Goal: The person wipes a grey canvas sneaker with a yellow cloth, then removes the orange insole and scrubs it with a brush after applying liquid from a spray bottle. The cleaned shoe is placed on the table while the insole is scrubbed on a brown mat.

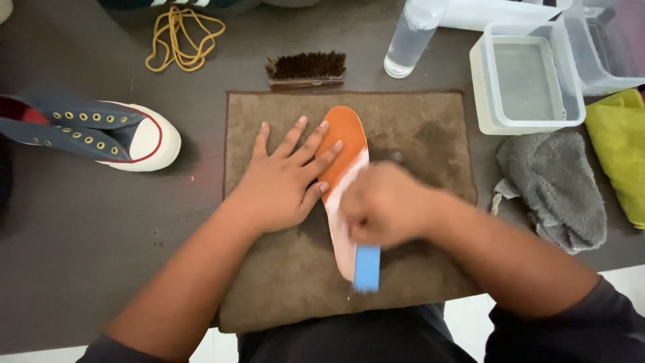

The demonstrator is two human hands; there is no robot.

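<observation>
An orange insole (344,138), pale and foamy along its lower half, lies on a brown towel (282,275) in the middle of the dark table. My left hand (285,178) presses flat on the towel, its fingertips resting on the insole's left edge. My right hand (386,205), blurred, is closed on a small brush with a blue handle (367,267) and sits over the insole's lower half. The brush head is hidden under my hand.
A navy high-top sneaker (101,131) without laces lies at left, yellow laces (181,40) behind it. A wooden bristle brush (306,69) and a clear bottle (410,37) stand behind the towel. Clear tubs of water (527,81), a grey cloth (554,188) and a yellow-green cloth (621,148) are at right.
</observation>
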